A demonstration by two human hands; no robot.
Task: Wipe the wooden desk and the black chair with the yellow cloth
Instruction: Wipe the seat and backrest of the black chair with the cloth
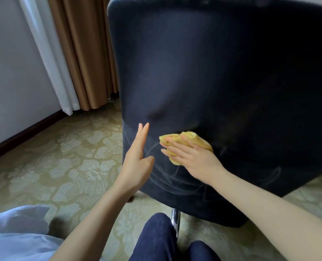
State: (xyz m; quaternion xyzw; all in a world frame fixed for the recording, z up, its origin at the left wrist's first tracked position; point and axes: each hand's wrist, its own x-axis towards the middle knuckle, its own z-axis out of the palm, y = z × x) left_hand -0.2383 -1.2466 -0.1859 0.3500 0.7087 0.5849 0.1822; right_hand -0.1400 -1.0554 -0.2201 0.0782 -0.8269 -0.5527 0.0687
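Note:
The back of the black chair (213,72) fills the upper right of the head view, its dark fabric marked with pale streaks low down. My right hand (194,159) presses the crumpled yellow cloth (190,140) flat against the lower part of the backrest. Just left of it, my left hand (139,155) rests its outstretched fingers on the chair's left edge and holds nothing. The wooden desk is not in view.
Patterned green carpet (62,157) covers the floor. A grey wall with dark skirting, a white curtain (49,53) and brown drapes (84,53) stand at the left. White bedding (15,232) lies at the lower left. My knees (160,238) and the chair's chrome post (176,221) are below.

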